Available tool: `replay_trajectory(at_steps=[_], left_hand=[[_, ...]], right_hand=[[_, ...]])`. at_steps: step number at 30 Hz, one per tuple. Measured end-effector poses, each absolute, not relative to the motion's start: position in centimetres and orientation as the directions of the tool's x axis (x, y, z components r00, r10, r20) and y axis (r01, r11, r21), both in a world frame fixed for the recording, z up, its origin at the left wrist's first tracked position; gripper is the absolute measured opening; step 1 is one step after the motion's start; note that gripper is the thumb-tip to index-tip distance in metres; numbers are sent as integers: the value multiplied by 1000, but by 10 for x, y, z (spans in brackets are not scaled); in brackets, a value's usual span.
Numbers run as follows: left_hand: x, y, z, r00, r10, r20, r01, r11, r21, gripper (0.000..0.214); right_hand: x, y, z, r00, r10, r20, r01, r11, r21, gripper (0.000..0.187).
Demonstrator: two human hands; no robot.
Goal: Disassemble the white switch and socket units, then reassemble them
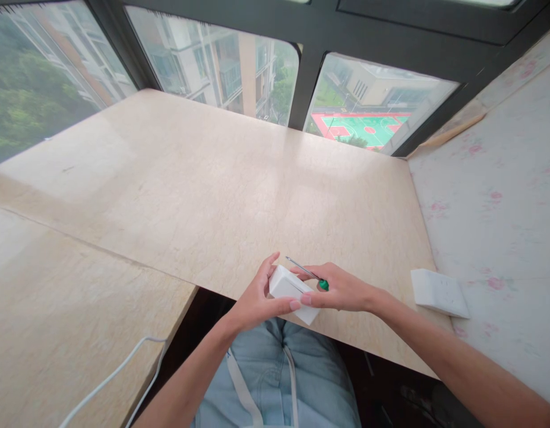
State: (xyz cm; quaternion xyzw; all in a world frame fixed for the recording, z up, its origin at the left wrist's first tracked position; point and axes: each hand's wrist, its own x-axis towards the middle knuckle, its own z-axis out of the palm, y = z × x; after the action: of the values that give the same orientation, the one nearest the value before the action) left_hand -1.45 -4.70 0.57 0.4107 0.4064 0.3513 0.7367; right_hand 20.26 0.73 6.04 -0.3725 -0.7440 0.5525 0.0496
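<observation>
My left hand [256, 300] grips a small white rectangular block [289, 290] from its left side, thumb under and fingers over it. My right hand [341, 289] meets the block from the right, fingertips on its end, and also holds a small screwdriver [307, 274] with a green handle and a thin metal shaft pointing up and left. Both hands hover just above the near edge of the beige marble sill [204, 202], over my lap in light blue jeans.
A white flat cover plate [439, 292] lies to the right on a pale floral-patterned surface [502, 202]. A white cable [110, 377] runs over the lower left ledge. Large dark-framed windows [302, 71] close off the far side.
</observation>
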Motion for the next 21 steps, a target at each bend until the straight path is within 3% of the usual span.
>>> replay_trajectory(at_steps=[3,6,11,15,18,21], left_hand=[[-15,-46,12,482,805,-346,-118,450,885,90],[-15,-46,13,547,778,-308,-107,431,896,78],[-17,-52,3,618,746,-249,-124,405,906,90],[-19,-53,-2,715,670,-201,-110,391,914,105],[-21,-50,-3,752,641,-154,-131,375,918,111],[-21,-47,-4,761,636,-125,-155,365,918,112]], right_hand=[[206,3,60,-735,583,-347,480,86,-873,45],[206,-1,63,-756,542,-366,450,24,-893,39],[204,-9,69,-769,488,-412,431,-80,-899,37],[203,-14,72,-780,422,-461,437,-160,-885,51],[203,-14,71,-793,418,-444,422,-149,-894,63],[202,-12,69,-800,415,-433,420,-126,-899,62]])
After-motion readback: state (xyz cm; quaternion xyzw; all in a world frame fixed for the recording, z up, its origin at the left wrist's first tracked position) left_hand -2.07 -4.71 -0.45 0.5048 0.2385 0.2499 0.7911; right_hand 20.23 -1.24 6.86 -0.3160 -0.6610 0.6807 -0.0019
